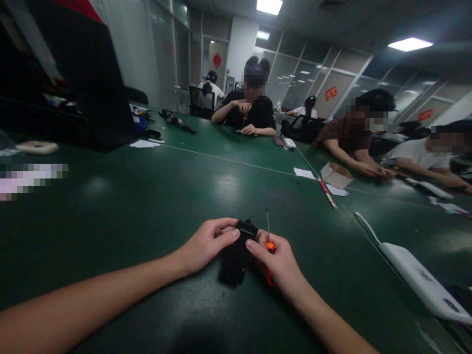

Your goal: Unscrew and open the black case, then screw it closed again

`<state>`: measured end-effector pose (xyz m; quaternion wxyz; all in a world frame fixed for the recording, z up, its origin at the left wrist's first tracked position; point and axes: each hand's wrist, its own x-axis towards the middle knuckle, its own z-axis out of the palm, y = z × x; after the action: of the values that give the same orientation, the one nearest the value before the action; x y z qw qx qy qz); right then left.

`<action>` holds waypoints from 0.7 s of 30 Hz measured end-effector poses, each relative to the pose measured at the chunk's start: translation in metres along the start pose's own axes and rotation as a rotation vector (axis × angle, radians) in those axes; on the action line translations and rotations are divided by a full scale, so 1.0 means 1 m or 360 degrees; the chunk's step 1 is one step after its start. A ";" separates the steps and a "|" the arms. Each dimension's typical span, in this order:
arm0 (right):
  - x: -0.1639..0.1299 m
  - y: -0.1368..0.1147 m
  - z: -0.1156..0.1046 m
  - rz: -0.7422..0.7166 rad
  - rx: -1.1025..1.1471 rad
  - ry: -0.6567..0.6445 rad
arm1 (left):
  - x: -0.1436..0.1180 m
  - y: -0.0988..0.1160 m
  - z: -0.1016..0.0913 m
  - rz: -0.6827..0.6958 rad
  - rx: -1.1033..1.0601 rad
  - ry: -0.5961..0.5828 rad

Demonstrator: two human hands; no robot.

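Note:
A small black device (236,255) lies on the green table (147,206) in front of me. My left hand (206,243) grips its upper left edge with thumb and fingers. My right hand (276,258) touches the device's right side with the forefinger and holds an orange-handled screwdriver (269,236), its thin metal shaft pointing up and away from me. The lower part of the screwdriver handle shows under my right palm.
A white flat device (424,282) lies at the right. A small cardboard box (335,175), papers and a red-and-white pen (326,192) lie further back. Several people sit working along the far and right sides. A large black case (92,83) stands at the back left.

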<state>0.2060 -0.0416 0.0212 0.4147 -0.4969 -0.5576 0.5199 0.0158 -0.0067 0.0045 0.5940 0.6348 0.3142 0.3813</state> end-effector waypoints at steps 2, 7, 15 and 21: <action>0.003 0.000 -0.001 0.0038 0.0046 0.0023 | -0.001 -0.001 0.001 -0.0021 0.0088 0.0028; 0.007 0.002 -0.006 0.0030 -0.0032 -0.0061 | -0.007 0.004 -0.002 0.0557 0.0895 0.0165; 0.004 0.006 -0.006 0.0023 -0.0521 -0.0159 | -0.003 0.009 -0.016 0.1080 0.1615 -0.0375; 0.012 0.001 -0.023 -0.0263 -0.1055 0.0054 | 0.002 0.003 -0.018 0.1063 0.1891 -0.0245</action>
<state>0.2262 -0.0256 0.0222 0.2806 -0.5663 -0.7277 0.2665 0.0011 0.0037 0.0076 0.0162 0.9412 0.2144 0.2607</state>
